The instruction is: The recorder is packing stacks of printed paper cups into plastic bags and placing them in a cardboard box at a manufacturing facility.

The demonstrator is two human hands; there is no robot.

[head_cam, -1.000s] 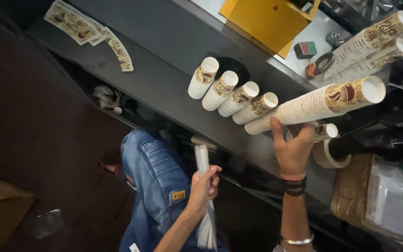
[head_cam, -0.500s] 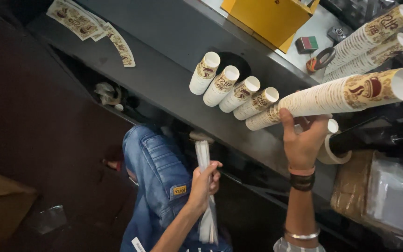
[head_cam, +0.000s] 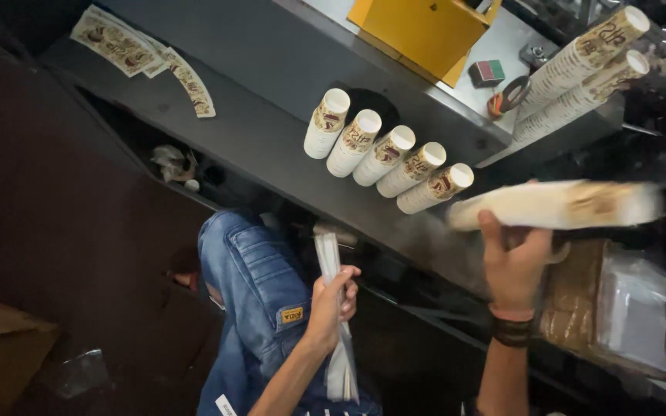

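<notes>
Stretching across the frame, the grey worktop [head_cam: 287,154] carries five short cup stacks [head_cam: 385,158] in a row, with two long stacks [head_cam: 580,69] leaning at its far end. One long stack of paper cups [head_cam: 556,205], blurred, sits above the right hand [head_cam: 514,262], which closes around it near its left end; light and crushable, it probably wants a mid-length grip. The left hand [head_cam: 331,300] clasps one folded plastic sleeve [head_cam: 334,308], limp and slippery.

Cup row [head_cam: 387,154] left of held stack [head_cam: 556,204]

Yellow box [head_cam: 425,31] top, brown wrapped package [head_cam: 580,308] right, small red-green box [head_cam: 487,72].
</notes>
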